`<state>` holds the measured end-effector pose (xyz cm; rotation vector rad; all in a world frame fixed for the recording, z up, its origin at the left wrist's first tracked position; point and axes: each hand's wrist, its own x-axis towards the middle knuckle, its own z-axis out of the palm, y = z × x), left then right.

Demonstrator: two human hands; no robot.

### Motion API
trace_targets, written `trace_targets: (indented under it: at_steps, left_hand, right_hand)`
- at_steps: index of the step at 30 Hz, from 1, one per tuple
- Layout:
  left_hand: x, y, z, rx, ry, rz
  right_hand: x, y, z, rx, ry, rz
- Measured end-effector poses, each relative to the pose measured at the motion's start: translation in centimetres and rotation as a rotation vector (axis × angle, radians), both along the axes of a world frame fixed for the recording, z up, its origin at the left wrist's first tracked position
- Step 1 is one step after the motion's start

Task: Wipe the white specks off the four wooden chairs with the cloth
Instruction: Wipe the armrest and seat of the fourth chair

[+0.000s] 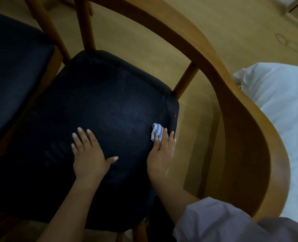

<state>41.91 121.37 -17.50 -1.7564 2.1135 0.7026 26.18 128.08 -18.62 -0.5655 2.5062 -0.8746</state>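
Observation:
A wooden chair (228, 95) with a curved backrest and a dark navy seat cushion (99, 109) fills the head view. My left hand (89, 154) lies flat on the cushion, fingers spread and straight. My right hand (162, 152) presses a blue-and-white striped cloth (156, 131) against the cushion's right edge, fingers laid over it. The cloth sticks out past my fingertips; most of it is hidden under the hand. One tiny white speck (175, 115) shows near the cushion's right corner.
A second chair's dark cushion (13, 70) and wooden legs stand at the left, close against this one. White bedding (281, 109) lies at the right behind the backrest. Tan floor (144, 41) shows between the chair's spindles.

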Motion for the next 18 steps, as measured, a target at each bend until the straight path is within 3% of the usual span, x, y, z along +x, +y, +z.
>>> trace_targets:
  at_steps: [18]
  left_hand:
    - [-0.2, -0.2, 0.0, 0.024, -0.039, -0.006]
  right_hand:
    - [-8.1, -7.5, -1.1, -0.04, 0.047, 0.144]
